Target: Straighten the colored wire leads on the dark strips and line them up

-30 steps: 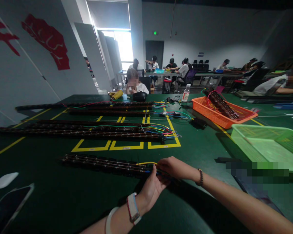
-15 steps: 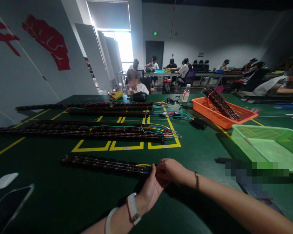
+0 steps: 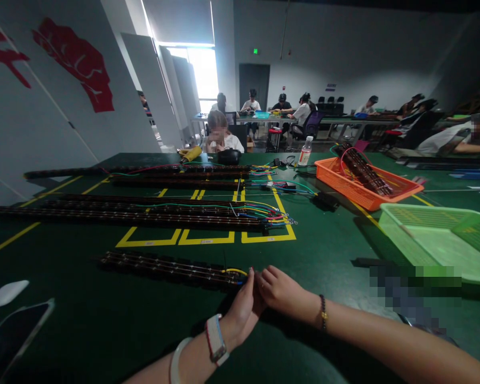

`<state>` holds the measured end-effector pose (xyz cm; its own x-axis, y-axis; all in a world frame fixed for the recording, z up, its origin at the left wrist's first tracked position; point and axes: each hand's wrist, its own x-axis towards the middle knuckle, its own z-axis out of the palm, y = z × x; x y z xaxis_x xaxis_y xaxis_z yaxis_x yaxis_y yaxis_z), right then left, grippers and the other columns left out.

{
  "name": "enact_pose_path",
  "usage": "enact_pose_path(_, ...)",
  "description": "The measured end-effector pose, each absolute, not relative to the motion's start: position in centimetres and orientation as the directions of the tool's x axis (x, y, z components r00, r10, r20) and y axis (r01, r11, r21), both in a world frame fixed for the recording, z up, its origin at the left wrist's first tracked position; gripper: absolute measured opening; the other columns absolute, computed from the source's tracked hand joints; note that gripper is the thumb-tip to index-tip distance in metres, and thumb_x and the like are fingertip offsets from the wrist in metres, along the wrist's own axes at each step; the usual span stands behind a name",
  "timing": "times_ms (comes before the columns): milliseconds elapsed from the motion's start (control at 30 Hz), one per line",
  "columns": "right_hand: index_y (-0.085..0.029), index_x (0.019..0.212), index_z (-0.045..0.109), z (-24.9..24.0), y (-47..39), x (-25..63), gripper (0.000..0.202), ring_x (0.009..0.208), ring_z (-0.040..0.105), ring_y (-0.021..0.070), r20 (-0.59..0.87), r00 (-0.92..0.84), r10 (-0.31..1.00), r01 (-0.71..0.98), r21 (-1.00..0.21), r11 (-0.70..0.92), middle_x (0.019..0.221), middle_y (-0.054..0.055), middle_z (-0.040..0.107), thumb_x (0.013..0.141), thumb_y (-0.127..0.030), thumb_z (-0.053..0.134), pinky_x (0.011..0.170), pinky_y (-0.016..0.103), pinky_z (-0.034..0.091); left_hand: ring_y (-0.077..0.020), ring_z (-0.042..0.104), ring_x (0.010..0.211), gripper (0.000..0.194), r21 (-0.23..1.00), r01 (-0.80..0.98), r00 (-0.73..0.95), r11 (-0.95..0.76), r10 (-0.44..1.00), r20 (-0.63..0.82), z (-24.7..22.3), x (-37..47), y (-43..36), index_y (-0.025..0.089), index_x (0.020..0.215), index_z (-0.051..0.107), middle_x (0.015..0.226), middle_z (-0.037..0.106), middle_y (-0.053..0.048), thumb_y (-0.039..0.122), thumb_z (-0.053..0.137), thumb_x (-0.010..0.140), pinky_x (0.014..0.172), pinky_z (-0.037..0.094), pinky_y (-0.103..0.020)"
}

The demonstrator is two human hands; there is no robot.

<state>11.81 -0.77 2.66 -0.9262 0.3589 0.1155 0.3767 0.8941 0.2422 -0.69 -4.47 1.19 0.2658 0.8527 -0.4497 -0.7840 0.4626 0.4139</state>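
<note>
A short black segmented strip (image 3: pixel 164 269) with copper-coloured lines along it lies on the green table, slanting slightly down to the right. From its right end come a yellow wire (image 3: pixel 235 271) and a blue wire, both running to my fingers. My left hand (image 3: pixel 246 304), with a watch on the wrist, is closed on these wires, thumb up. Pressed against it is my right hand (image 3: pixel 280 288), its fingers curled in a closed grip. What the right fingertips hold is hidden behind the knuckles and the left hand.
Longer black strips (image 3: pixel 144 213) with coloured wire ends lie across the table beyond. To the right stand an orange basket (image 3: pixel 344 189) holding another strip and a green basket (image 3: pixel 408 240). A phone (image 3: pixel 20 336) lies at lower left. A bottle (image 3: pixel 305 152) stands farther back.
My right hand has turned and its fingers have curled in closer against my left hand. The yellow wire bows a little more. The strip stays nearly where it was.
</note>
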Motion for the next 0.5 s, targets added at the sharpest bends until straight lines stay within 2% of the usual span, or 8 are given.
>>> enact_pose_path(167,-0.003,0.104,0.062,2.9,-1.2,12.0,0.024,0.088,0.053,0.0247,0.137,-0.938,0.318,0.344,0.270,0.899,0.095,0.017,0.062,0.090,-0.010,0.043,0.076,0.038,0.042,-0.0092,0.054,0.075,0.012,0.441,-0.784,0.210,0.437,0.855,-0.475,1.0,-0.7,-4.6,0.015,0.081,0.059,0.079,0.058,0.000,0.025,0.056,0.087,0.076,0.043,-0.021)
enact_pose_path(300,-0.006,0.108,0.061,2.9,-1.4,12.4,0.026,0.088,0.054,0.0235,0.125,-0.923,0.365,0.385,0.243,0.890,0.098,0.016,0.061,0.090,-0.010,0.042,0.079,0.037,0.044,-0.0105,0.056,0.075,0.014,0.458,-0.758,0.230,0.465,0.847,-0.479,1.1,-0.7,-4.7,0.015,0.081,0.059,0.079,0.059,0.000,0.027,0.055,0.087,0.080,0.045,-0.025)
enact_pose_path(400,-0.010,0.114,0.059,2.7,-1.8,13.0,0.028,0.099,0.052,0.0243,0.119,-0.889,0.443,0.455,0.119,0.882,0.110,0.015,0.059,0.089,-0.014,0.046,0.089,0.039,0.043,-0.0137,0.059,0.085,0.015,0.462,-0.743,0.258,0.485,0.844,-0.471,1.3,-0.6,-4.7,0.015,0.084,0.059,0.087,0.063,-0.004,0.027,0.053,0.089,0.085,0.045,-0.029)
enact_pose_path(500,-0.011,0.130,0.048,3.0,-2.5,13.8,0.041,0.112,0.047,0.0251,0.158,-0.834,0.528,0.521,-0.087,0.849,0.122,0.015,0.053,0.089,-0.019,0.048,0.098,0.041,0.038,-0.0164,0.059,0.095,0.013,0.479,-0.740,0.260,0.472,0.858,-0.443,1.3,-0.5,-4.7,0.015,0.088,0.059,0.096,0.065,-0.007,0.025,0.052,0.089,0.090,0.044,-0.031)
